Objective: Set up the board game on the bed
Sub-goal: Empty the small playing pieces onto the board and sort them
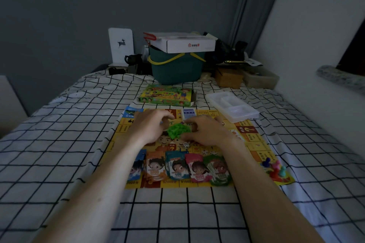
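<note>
Board game mat (254, 144), yellow-bordered, lies flat on the bed (59, 144), which carries a white sheet with a dark grid. Both forearms reach over the mat to its middle. Left hand (150, 127) and right hand (207, 131) flank a heap of small green pieces (178, 131) and touch its sides; the fingers of both hands are curled in around the heap, though whether any piece is actually pinched cannot be told. A white die (185, 145) sits on the mat just below the heap.

Along the mat's near edge five stacks of play money (177, 166) stand in a row: blue, orange, teal, pink, green. A cluster of coloured pawns (274, 168) rests at the near right corner. A blue card deck (188, 114) lies at the far edge of the mat.

Beyond the mat lies the green game box (167, 95), and to its right a clear plastic tray (233, 107). At the head of the bed stands a dark green basket (175, 69) with a white carton (189, 44) on top.
</note>
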